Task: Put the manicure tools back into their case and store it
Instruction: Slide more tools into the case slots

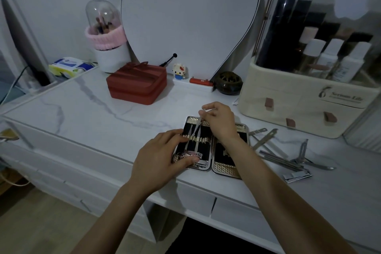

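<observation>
Right fingers (206, 112) pinch a tool (198, 128) over the case (241, 128); left fingers (177, 136) spread — pressing it.

Left hand (158, 161): palm down, forearm bare, entering from lower left; fingers (175, 135) spread forward and pressed flat, thumb extended along the near side. Right hand (219, 121): forearm bare, entering from lower right, wrist raised and bent; index finger and thumb pinched together on a thin metal piece, the other fingers curled. Hands near each other, not touching.
</observation>
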